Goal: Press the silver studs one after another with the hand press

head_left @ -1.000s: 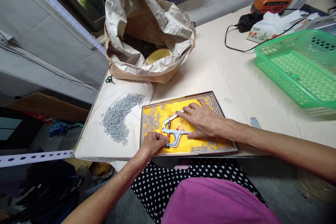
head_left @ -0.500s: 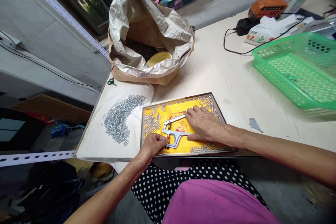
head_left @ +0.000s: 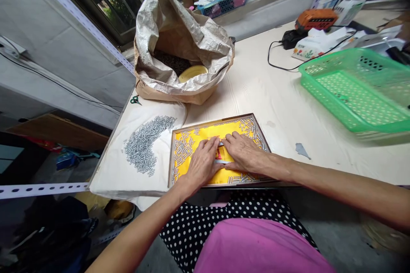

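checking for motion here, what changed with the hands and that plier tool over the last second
The left hand moved up and right from the tray's near edge onto the plier tool, hiding most of it, beside the right hand. The right hand stayed on the handles; tray, pin pile and sack kept their places.

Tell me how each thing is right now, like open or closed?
Paper sack, open at the top, upright.
Tray, flat, scattered pins inside.
Metal tool, lying in the tray, mostly covered.
Left hand, palm down on the tool.
Right hand, palm down on the tool.
Green basket, upright.
Pin heap, loose on white cloth.
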`<state>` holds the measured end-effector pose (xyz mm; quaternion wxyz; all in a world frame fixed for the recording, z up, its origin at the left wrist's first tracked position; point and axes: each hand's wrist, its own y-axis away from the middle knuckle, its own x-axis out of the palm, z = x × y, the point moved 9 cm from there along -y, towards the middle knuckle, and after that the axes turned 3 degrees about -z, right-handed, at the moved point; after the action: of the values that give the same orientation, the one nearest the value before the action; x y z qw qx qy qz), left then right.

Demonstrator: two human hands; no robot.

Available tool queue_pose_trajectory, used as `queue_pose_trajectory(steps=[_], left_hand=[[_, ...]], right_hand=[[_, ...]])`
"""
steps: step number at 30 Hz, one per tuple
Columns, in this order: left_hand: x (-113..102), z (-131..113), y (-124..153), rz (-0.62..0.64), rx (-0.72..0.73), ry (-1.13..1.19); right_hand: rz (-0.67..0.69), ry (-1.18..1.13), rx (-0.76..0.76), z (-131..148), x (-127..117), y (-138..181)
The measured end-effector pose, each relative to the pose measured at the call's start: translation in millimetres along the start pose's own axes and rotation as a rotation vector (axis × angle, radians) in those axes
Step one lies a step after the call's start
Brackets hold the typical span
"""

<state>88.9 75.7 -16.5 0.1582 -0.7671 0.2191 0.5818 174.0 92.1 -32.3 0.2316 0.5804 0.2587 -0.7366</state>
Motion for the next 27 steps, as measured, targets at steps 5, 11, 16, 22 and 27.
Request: queue_pose_trajectory(steps=[5,11,16,22,27], left_hand=[[8,4,-16,0.107,0.033,-0.048],[15,2,-9,0.081,-0.043,-0.058],[19,3,-9,0.083,-0.084,-0.047],[16,-20,13,-0.150,-0.072,-0.127],[29,-52,37,-0.258,-0.030,0.000]], right_hand=[[0.019,0.016,0.021,-8,-4,6],[0.028,-0.025,-0.017,-1,2,12],[0.073,-0.049,-0.018,4,11,11],[0.223,-0.067,0.001,-21,-1,-2],[0.218,-0.117,-0.115,-28,-3,-16]])
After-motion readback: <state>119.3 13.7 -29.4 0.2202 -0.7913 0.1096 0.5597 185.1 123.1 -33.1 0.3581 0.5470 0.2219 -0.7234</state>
